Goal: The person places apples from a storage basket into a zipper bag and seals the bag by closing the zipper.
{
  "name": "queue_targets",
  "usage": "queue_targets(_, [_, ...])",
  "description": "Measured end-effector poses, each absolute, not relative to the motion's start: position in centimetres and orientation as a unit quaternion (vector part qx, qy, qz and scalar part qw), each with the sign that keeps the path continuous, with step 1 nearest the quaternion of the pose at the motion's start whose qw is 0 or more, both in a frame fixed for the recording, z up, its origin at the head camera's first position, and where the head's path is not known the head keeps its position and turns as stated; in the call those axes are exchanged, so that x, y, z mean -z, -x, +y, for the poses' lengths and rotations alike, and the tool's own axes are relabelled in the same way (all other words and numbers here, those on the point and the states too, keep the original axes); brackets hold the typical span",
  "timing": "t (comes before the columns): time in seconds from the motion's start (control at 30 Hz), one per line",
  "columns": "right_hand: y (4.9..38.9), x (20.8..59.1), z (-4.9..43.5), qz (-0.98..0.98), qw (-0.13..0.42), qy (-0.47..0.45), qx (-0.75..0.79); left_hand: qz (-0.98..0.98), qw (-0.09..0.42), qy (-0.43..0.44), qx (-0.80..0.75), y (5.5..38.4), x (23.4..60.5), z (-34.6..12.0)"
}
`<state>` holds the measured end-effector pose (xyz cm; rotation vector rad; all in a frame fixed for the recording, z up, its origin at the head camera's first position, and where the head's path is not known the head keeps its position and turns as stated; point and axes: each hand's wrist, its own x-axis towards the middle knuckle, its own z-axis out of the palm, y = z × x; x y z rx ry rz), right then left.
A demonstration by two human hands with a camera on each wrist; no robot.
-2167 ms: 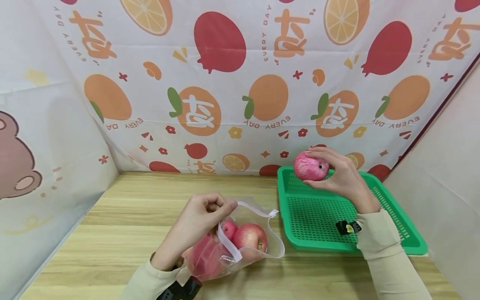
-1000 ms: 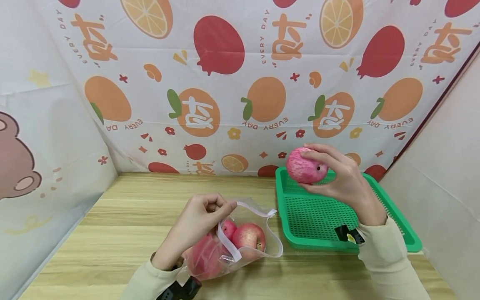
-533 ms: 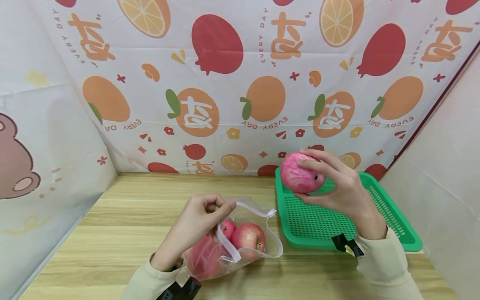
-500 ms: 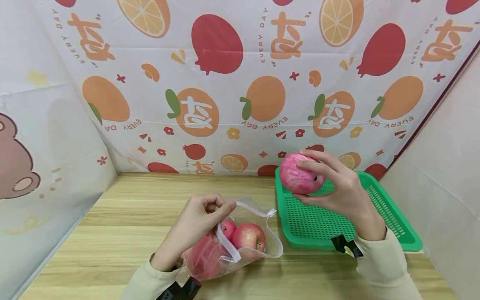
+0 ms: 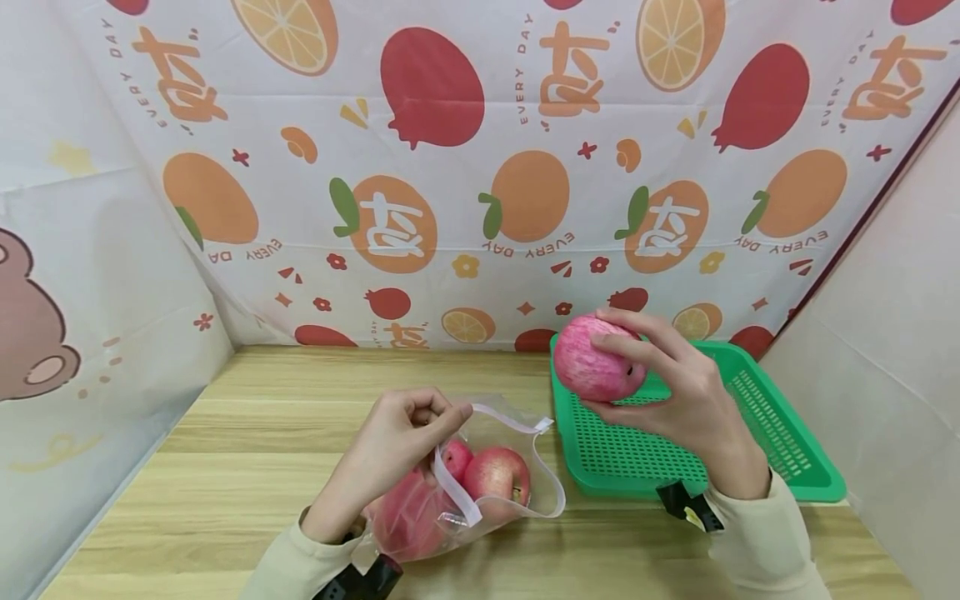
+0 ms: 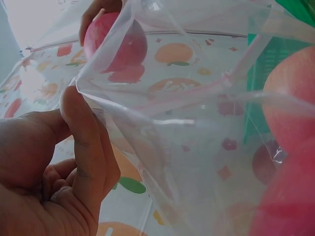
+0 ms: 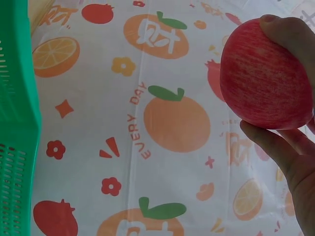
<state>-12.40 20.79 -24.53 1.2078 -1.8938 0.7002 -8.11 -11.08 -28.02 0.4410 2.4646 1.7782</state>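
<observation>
My right hand (image 5: 678, 387) grips a pinkish-red apple (image 5: 596, 358) between thumb and fingers, raised over the left part of the green basket (image 5: 783, 433). In the right wrist view the held apple (image 7: 266, 76) fills the upper right. My left hand (image 5: 397, 454) pinches the edge of a clear zip bag (image 5: 551, 492) with thumb and forefinger, keeping its mouth apart. Several apples lie inside the bag, among them one with its stem showing (image 5: 497, 477). The left wrist view has the bag's film (image 6: 192, 147) stretched up to my thumb and finger, with apples (image 6: 290, 196) at the right.
A wood-grain table (image 5: 247, 433) carries the bag and the basket, which stands at the right. Behind rises a fruit-printed cloth (image 5: 465, 200), with pale cloth side walls (image 5: 112, 275) at left and right.
My right hand has brought the apple leftward and down, from above the basket's back edge toward the bag. My left hand and the bag stay in place.
</observation>
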Motion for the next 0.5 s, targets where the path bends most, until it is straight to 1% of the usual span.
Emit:
queue_targets(0.2, [11.8, 24.8, 20.0, -0.71, 0.417, -0.488, -0.291, 0.802, 0.037, -0.141, -0.58, 8.1, 28.1, -11.1])
queue_targets(0.5, [10.9, 25.1, 19.0, -0.676, 0.444, -0.496, -0.317, 0.801, 0.033, -0.142, -0.58, 8.1, 28.2, -11.0])
